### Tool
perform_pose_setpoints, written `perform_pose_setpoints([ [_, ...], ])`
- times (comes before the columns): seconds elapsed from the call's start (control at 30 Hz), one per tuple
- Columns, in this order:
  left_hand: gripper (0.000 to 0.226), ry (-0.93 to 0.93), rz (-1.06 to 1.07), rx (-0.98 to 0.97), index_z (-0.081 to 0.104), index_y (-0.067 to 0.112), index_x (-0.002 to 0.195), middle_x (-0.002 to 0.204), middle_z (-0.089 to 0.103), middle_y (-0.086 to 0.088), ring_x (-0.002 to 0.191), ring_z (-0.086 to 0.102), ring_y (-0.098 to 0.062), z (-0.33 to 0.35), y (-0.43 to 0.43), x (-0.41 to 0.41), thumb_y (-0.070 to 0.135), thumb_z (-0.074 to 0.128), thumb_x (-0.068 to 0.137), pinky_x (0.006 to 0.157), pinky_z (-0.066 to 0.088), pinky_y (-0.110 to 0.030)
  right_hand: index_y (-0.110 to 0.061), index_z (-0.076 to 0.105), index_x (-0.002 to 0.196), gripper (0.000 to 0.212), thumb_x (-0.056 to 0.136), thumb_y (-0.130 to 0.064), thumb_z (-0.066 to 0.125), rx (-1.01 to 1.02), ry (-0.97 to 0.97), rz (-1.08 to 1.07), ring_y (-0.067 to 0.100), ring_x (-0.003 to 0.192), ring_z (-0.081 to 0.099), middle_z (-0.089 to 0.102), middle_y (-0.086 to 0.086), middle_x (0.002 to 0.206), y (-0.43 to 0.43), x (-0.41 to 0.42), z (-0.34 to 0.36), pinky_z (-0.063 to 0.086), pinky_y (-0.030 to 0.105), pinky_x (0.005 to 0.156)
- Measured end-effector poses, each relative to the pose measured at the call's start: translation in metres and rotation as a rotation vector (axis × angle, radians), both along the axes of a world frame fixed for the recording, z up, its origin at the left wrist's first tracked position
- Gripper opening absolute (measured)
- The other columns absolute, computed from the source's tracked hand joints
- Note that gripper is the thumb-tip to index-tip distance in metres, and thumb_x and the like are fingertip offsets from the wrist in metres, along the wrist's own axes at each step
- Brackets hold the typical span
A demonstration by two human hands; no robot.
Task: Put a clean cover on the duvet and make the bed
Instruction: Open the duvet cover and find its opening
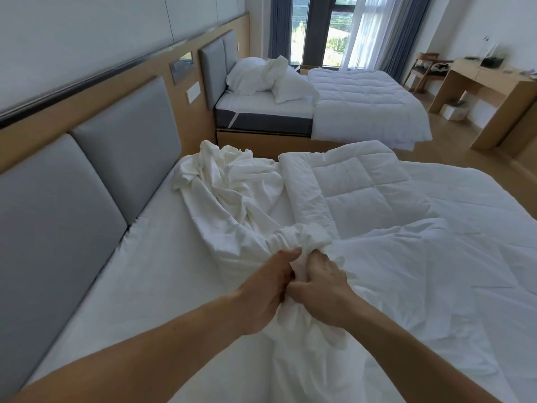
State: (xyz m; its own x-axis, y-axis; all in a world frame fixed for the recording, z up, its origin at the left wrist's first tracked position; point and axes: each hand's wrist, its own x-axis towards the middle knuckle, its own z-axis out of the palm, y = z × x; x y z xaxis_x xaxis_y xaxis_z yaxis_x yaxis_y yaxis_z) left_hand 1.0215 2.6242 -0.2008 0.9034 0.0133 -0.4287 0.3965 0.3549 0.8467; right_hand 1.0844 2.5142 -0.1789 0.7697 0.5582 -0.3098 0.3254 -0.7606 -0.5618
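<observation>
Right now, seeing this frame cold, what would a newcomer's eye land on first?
Two bare hands at the centre: the left hand and right hand both grip a bunch of the white cover, which trails crumpled toward the grey headboard. Just beyond lies the quilted duvet, uncovered, on the right of the bed. Behind, a second bed near the window carries rumpled pillows.

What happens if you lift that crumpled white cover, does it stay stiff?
Probably floppy: the duvet cover lies in soft crumples and bunches where the left hand and right hand grip it. It looks thin beside the puffy quilted duvet, so likely light.
</observation>
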Motion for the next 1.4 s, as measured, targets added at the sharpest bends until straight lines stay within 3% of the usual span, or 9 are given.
perform_pose_setpoints([
  [0.13, 0.057, -0.093, 0.053, -0.071, 0.061, 0.003, 0.13, 0.129, 0.063, -0.022, 0.121, 0.061, -0.033, -0.007, 0.004, 0.001, 0.037, 0.069, 0.085, 0.102, 0.05, -0.041, -0.018, 0.057, 0.114, 0.065, 0.058, -0.05, 0.048, 0.093, 0.079, 0.159, 0.022, 0.113, 0.052, 0.056, 0.0, 0.115, -0.006, 0.008, 0.002, 0.044, 0.041, 0.101],
  [0.3, 0.047, -0.12, 0.179, 0.198, 0.068, 0.006, 0.114, 0.105, 0.074, -0.016, 0.097, 0.072, -0.028, -0.018, 0.001, -0.006, -0.003, 0.083, 0.071, 0.079, 0.058, -0.032, -0.017, 0.067, 0.067, 0.017, 0.068, -0.014, 0.05, 0.482, 0.719, 0.154, 0.012, 0.078, 0.057, 0.062, -0.003, 0.077, -0.012, 0.017, 0.017, 0.047, 0.025, 0.074],
  [0.43, 0.038, -0.108, 0.245, 0.275, 0.073, 0.002, 0.102, 0.096, 0.076, -0.016, 0.089, 0.074, -0.03, -0.022, 0.01, -0.01, -0.007, 0.084, 0.067, 0.073, 0.059, -0.032, -0.009, 0.07, 0.099, 0.039, 0.066, -0.023, 0.053, 0.506, 0.81, 0.179, 0.011, 0.078, 0.067, 0.071, 0.004, 0.087, -0.006, 0.018, -0.002, 0.054, 0.035, 0.085],
  [0.7, 0.037, -0.092, 0.286, 0.286, 0.074, 0.001, 0.102, 0.099, 0.076, -0.014, 0.096, 0.072, -0.028, -0.028, 0.051, -0.024, 0.001, 0.086, 0.067, 0.083, 0.057, -0.036, -0.009, 0.072, 0.1, 0.051, 0.066, -0.044, 0.055, 0.249, 0.432, 0.368, 0.017, 0.089, 0.063, 0.071, 0.001, 0.097, 0.023, 0.025, 0.002, 0.05, 0.029, 0.078],
  [0.8, 0.04, -0.048, 0.288, 0.289, 0.073, -0.001, 0.101, 0.095, 0.074, -0.014, 0.091, 0.072, -0.029, -0.028, 0.069, -0.028, 0.003, 0.081, 0.062, 0.078, 0.057, -0.035, -0.029, 0.074, 0.103, 0.024, 0.084, -0.038, 0.062, 0.096, -0.303, 0.522, 0.009, 0.088, 0.063, 0.073, -0.013, 0.096, 0.029, 0.032, 0.012, 0.049, 0.026, 0.081],
  [0.87, 0.041, -0.017, 0.282, 0.274, 0.073, 0.001, 0.101, 0.095, 0.075, -0.013, 0.09, 0.072, -0.029, -0.029, 0.085, -0.033, 0.006, 0.078, 0.06, 0.078, 0.058, -0.037, -0.036, 0.063, 0.125, 0.047, 0.08, -0.047, 0.072, 0.145, -0.614, 0.544, 0.01, 0.109, 0.056, 0.066, -0.018, 0.117, 0.035, 0.041, 0.015, 0.047, 0.03, 0.095],
  [1.0, 0.046, -0.002, 0.201, 0.299, 0.071, 0.001, 0.107, 0.101, 0.075, -0.013, 0.093, 0.072, -0.029, -0.026, 0.108, -0.042, 0.008, 0.079, 0.062, 0.079, 0.059, -0.036, -0.042, 0.01, 0.155, 0.114, 0.067, -0.063, 0.079, 0.048, -0.485, 0.712, 0.015, 0.143, 0.02, 0.022, -0.012, 0.158, 0.069, 0.057, -0.014, 0.027, 0.039, 0.115],
  [1.23, 0.052, 0.083, -0.003, 0.284, 0.066, 0.0, 0.116, 0.11, 0.071, -0.017, 0.101, 0.07, -0.033, -0.023, 0.149, -0.06, 0.0, 0.079, 0.066, 0.086, 0.058, -0.042, -0.035, 0.062, 0.126, 0.047, 0.082, -0.022, 0.073, 0.089, -0.58, 0.937, 0.014, 0.115, 0.057, 0.068, -0.012, 0.119, 0.159, 0.055, -0.003, 0.037, 0.032, 0.102],
  [1.4, 0.041, 0.078, -0.081, 0.159, 0.066, 0.008, 0.111, 0.099, 0.072, -0.008, 0.093, 0.071, -0.024, -0.022, 0.175, -0.065, -0.009, 0.075, 0.074, 0.078, 0.059, -0.037, -0.034, 0.059, 0.131, 0.049, 0.087, -0.014, 0.066, 0.113, -0.675, 0.867, 0.02, 0.131, 0.041, 0.048, -0.007, 0.142, 0.228, 0.026, -0.003, 0.034, 0.035, 0.105],
])
